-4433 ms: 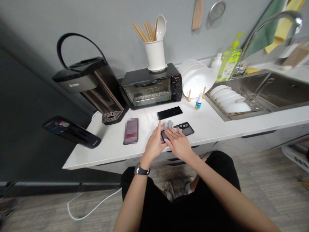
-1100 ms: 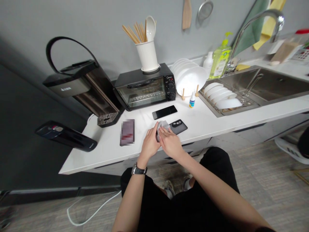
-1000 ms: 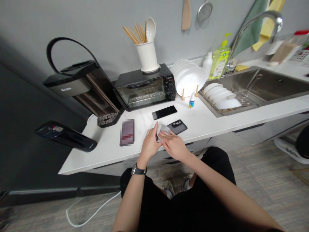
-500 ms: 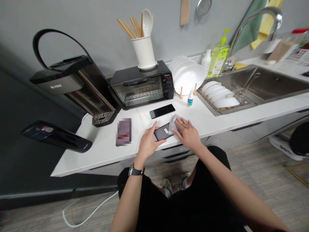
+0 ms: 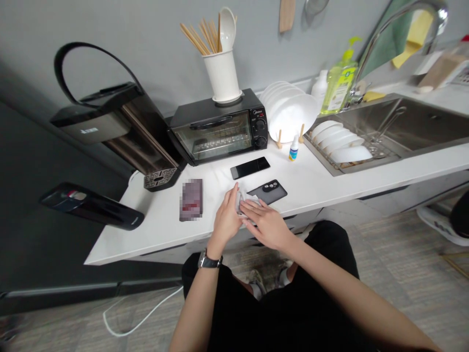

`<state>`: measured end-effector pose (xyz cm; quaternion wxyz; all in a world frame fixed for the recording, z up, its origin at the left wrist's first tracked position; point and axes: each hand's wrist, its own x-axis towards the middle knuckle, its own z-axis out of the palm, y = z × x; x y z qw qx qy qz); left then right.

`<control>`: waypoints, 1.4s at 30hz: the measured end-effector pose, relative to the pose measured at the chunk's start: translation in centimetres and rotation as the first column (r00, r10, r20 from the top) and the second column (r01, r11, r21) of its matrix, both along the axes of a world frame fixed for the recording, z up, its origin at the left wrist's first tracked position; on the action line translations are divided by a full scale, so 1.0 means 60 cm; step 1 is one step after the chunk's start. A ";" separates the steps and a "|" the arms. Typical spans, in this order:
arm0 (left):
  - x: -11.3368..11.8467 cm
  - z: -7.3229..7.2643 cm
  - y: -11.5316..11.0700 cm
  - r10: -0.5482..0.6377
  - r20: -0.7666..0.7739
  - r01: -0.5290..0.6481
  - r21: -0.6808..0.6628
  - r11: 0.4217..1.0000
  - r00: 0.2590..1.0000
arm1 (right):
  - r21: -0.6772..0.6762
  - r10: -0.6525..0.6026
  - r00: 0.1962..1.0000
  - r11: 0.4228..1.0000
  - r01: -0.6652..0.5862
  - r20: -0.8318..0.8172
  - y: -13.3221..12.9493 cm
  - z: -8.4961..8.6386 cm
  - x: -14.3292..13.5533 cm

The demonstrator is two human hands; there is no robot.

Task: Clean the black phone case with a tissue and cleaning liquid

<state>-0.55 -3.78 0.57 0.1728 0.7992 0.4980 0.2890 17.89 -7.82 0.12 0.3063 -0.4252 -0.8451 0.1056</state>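
A dark grey phone case [image 5: 274, 194] with round camera holes lies flat near the counter's front edge. My left hand [image 5: 226, 217] holds its left end, with the thumb on the near side and the fingers on the far side. My right hand [image 5: 269, 225] presses a crumpled, pale grey cloth [image 5: 242, 199] onto that same end, its fingers pointing toward my left palm. The cloth and both hands hide the left part of the case. Just beyond it lies a black phone [image 5: 250, 168], screen up.
A blurred purple item [image 5: 191, 200] lies left of my hands. A small spray bottle [image 5: 293, 148] stands near the plates [image 5: 293, 117]. Behind are a toaster oven [image 5: 220, 132] and a drinks machine [image 5: 120, 127]. A black flask [image 5: 91, 208] leans left; the sink [image 5: 414, 122] is right.
My right hand has slid the cloth leftward along the case, from its right end to its left end. The camera holes on the right are now uncovered. My left hand stays at the left end.
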 end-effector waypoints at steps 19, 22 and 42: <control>0.007 0.005 0.003 0.020 0.006 -0.020 -0.025 0.999 1.000 | 0.043 -0.288 0.956 0.957 0.286 0.055 0.056 -0.008 0.002; 0.002 -0.004 0.002 -0.029 0.000 0.029 0.041 0.999 1.000 | 0.029 -0.173 0.984 0.985 0.172 0.040 0.039 -0.002 -0.045; 0.010 0.008 0.003 0.014 -0.026 -0.014 0.001 1.000 1.000 | 0.061 -0.416 0.904 0.909 0.411 0.100 0.054 -0.022 0.108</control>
